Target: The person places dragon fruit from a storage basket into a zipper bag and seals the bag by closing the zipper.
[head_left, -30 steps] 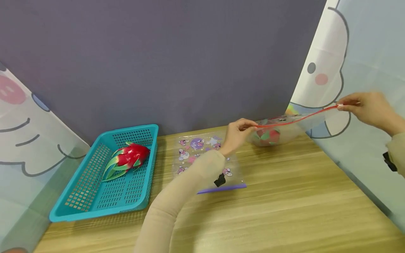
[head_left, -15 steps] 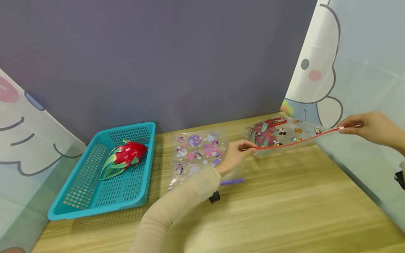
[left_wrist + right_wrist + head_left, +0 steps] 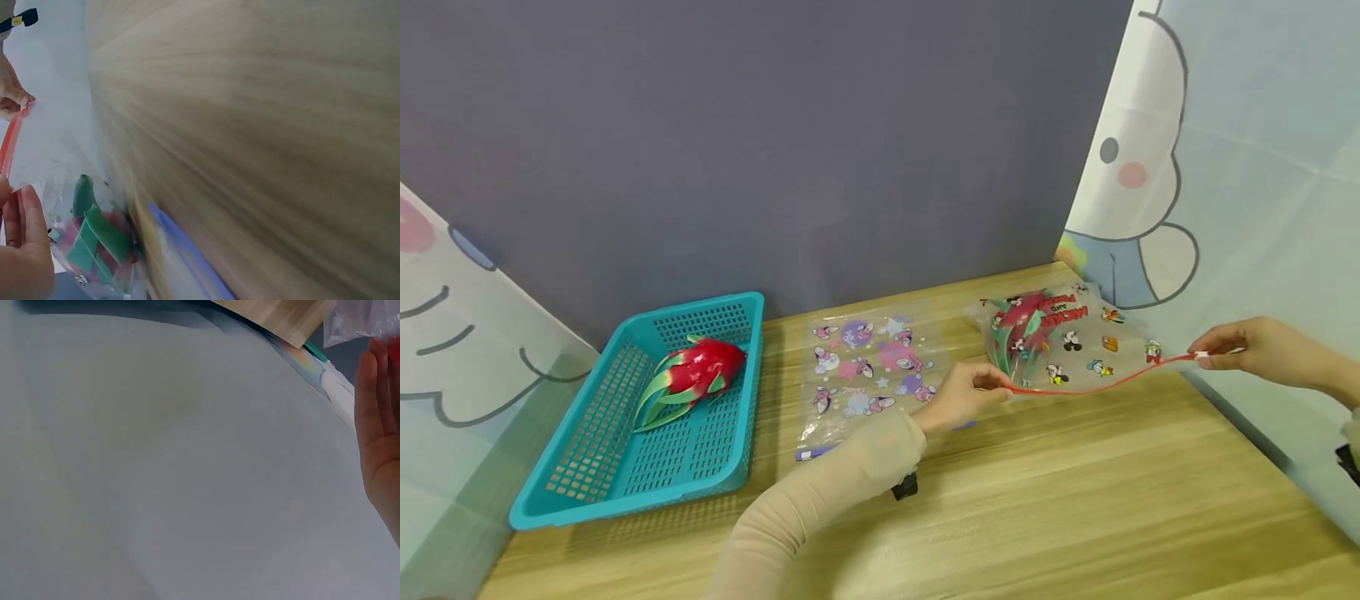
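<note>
Head view: the clear zip bag (image 3: 1071, 342) has come down over the last second, from held up off the desk (image 3: 1075, 500) with its red zip strip (image 3: 1097, 384) stretched high, to lying near the far right corner with the strip sagging just above the wood. Left hand (image 3: 964, 394) pinches the strip's left end, fingers curled on it; right hand (image 3: 1255, 350) pinches the right end near the right edge, and both have dropped and moved nearer. I read that as the filled bag being laid down with its mouth pulled taut; whether the seal is pressed closed along its length I can't tell. Bag is transparent with cartoon mouse prints and red lettering; a dragon fruit (image 3: 1018, 325) sits inside, red body and green scales, bunched at the bag's left end. Left wrist view confirms the fingers on the red strip and green scales through the plastic. Right wrist view shows only the palm edge and the backdrop. A second printed bag (image 3: 868, 367) with a purple zip lies flat mid-desk at the far edge, and a teal basket (image 3: 625, 475) at the far left holds another dragon fruit (image 3: 692, 375).
</note>
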Available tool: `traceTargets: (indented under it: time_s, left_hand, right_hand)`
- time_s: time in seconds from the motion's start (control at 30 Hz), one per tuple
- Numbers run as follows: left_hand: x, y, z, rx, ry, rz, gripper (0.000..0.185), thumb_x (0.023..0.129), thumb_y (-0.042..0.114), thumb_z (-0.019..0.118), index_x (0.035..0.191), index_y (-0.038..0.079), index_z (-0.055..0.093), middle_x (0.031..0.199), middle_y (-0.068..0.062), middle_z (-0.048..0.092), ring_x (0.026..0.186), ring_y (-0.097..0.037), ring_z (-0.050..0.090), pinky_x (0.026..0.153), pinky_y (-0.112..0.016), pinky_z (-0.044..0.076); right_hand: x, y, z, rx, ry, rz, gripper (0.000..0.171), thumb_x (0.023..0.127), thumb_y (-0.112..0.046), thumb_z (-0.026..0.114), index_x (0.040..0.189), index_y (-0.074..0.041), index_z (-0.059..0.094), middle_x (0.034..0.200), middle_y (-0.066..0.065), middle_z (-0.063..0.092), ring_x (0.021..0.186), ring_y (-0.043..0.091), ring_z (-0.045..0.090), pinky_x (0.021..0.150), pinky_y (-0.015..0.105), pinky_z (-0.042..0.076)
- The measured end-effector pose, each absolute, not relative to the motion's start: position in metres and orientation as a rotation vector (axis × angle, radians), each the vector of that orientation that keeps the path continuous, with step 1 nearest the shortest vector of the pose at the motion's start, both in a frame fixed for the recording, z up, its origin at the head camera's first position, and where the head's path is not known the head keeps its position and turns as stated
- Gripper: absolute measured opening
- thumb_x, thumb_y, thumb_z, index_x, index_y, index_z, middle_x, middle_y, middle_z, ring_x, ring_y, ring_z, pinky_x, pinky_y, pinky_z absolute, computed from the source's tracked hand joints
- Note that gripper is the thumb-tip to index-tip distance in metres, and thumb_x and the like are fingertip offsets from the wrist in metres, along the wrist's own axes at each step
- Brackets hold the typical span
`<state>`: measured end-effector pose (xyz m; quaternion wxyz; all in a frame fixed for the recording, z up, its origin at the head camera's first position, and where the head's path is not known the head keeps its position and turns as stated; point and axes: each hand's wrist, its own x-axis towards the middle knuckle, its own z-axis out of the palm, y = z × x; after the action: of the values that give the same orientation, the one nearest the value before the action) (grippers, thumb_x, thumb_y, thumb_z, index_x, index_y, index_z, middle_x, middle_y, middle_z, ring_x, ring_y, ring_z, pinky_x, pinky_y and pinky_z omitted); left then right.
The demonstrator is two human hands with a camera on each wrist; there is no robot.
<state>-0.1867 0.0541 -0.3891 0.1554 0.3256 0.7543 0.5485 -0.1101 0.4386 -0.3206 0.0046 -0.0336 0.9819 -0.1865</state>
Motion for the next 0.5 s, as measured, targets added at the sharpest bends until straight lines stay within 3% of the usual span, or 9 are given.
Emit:
traceTargets:
  time_s: [0.2, 0.5]
  left_hand:
    - [-0.184, 0.056, -0.395, 0.929, 2.149, 1.532, 0.009, 0.086, 0.011, 0.064, 0.092, 0.01, 0.07, 0.081, 0.001, 0.066, 0.069, 0.0, 0.058, 0.058, -0.015, 0.045]
    - [-0.182, 0.054, -0.396, 0.93, 2.137, 1.509, 0.01, 0.086, 0.013, 0.064, 0.094, 0.012, 0.069, 0.082, 0.002, 0.065, 0.071, -0.002, 0.058, 0.058, -0.017, 0.046]
  right_hand:
    - [-0.107, 0.44, -0.332, -0.115, 3.002, -0.625, 0.025, 0.084, -0.021, 0.066, 0.103, -0.004, 0.067, 0.093, 0.004, 0.068, 0.074, -0.014, 0.048, 0.059, 0.022, 0.046]
    - [-0.105, 0.443, -0.336, -0.121, 2.963, -0.735, 0.027, 0.083, -0.019, 0.067, 0.103, -0.002, 0.066, 0.092, -0.009, 0.066, 0.076, -0.011, 0.052, 0.061, 0.021, 0.049]
